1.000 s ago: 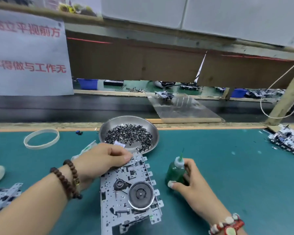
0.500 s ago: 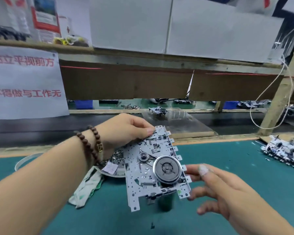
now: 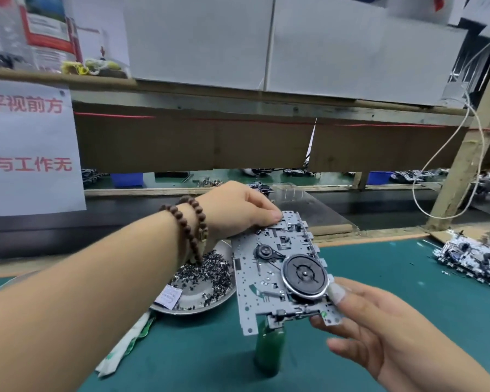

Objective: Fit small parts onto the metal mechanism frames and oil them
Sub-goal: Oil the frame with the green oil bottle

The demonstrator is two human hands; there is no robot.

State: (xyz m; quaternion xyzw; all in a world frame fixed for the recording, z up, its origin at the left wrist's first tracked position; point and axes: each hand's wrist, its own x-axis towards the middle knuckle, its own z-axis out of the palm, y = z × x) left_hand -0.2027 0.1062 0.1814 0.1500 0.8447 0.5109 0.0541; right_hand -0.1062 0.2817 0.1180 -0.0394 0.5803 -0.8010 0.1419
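1. The metal frame (image 3: 280, 275) is held up in the air above the green desk (image 3: 393, 292), tilted, with its large round black wheel (image 3: 305, 275) facing the camera.
2. The left hand (image 3: 235, 210) grips the frame's top left corner; its fingers (image 3: 269, 215) are curled over the edge and pinch it.
3. The right hand (image 3: 385, 332) supports the frame at its lower right corner. Its fingers are nearly straight and spread, with the thumb, tip wrapped in white tape, lying against the edge beside the wheel and one fingertip under the bottom edge.
4. A green oil bottle (image 3: 269, 349) stands upright on the desk directly below the frame, its top hidden behind the frame's lower edge.
5. A round metal dish (image 3: 210, 302) of small dark parts (image 3: 204, 274) sits on the desk behind and left of the frame, with a small paper slip (image 3: 168, 296) lying in it.
6. A white and green cloth (image 3: 125, 346) lies just in front of the dish.
7. A pile of finished mechanisms (image 3: 473, 258) rests at the right edge of the desk.
8. Both wrists are in view; the left one wears brown bead bracelets (image 3: 193, 230).
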